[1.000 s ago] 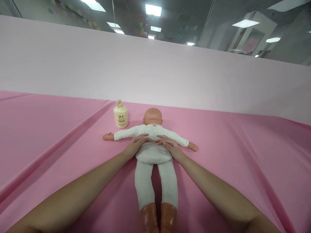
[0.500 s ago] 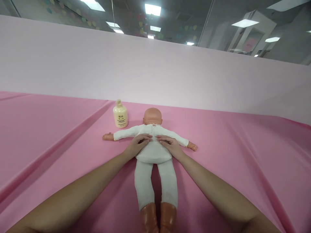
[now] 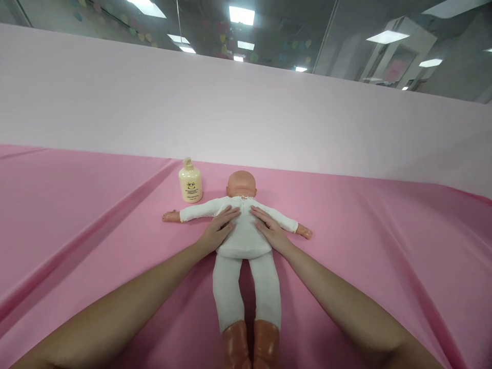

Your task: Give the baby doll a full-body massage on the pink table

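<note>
Head cam: I've got the doll [image 3: 241,183] ctr frame, lying face down on pink cloth [image 3: 96,256], head twd the pale wall [image 3: 230,113], arms out to the sides, lower legs cut by the btm edge. L hand [image 3: 219,229] rests on the L half of its white top [image 3: 244,243], fingers fanned a bit, tips near the midline. R hand [image 3: 272,230] mirrors it on the R half, also loosely fanned; a strip of top shows btwn them. Cream pump bottle [image 3: 190,184] stands upright just beyond the doll's arm on my L. Ceiling lights [image 3: 242,16] up top.
</note>
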Demonstrator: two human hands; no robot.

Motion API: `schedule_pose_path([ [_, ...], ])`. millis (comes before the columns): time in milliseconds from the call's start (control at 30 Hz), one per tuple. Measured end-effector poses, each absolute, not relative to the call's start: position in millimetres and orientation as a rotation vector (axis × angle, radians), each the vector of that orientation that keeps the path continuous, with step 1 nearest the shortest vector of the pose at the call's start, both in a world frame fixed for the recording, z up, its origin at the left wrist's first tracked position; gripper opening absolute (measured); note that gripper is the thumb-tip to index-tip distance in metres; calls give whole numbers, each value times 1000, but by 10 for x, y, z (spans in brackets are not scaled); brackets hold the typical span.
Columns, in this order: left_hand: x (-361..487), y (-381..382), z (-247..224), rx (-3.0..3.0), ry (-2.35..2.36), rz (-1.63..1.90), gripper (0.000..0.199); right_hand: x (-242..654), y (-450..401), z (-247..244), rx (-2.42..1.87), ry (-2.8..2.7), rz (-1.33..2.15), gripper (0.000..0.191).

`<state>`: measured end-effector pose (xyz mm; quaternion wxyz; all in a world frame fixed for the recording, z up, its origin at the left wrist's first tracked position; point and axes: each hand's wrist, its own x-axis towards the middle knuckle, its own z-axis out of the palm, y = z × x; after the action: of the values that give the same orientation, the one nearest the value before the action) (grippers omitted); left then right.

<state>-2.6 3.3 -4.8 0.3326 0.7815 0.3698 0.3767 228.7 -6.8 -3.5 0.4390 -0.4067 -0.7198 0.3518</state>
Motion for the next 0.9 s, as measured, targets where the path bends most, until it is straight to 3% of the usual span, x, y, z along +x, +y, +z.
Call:
schedule_pose_path([
  [233, -14, 81, -141, 1996, 1069, 1072, 52, 2309, 11, -141, -1058, -1696, 903, 55],
  [467, -16, 41, -84, 1985, 1025, 1160, 42, 2295, -70, -74, -1061, -1760, 834, 52],
  [567, -30, -40, -20, 2031, 858, 1266, 29, 2266, -207, -7, -940, -1902, 616, 47],
  [667, -29, -101, 21, 2229, 738, 1149, 16, 2234, -298, 20, -797, -2114, 497, 34],
  [900, 18, -78, 12, 2369, 704, 1058, 9, 2184, -274, 24, -784, -2154, 535, 18],
])
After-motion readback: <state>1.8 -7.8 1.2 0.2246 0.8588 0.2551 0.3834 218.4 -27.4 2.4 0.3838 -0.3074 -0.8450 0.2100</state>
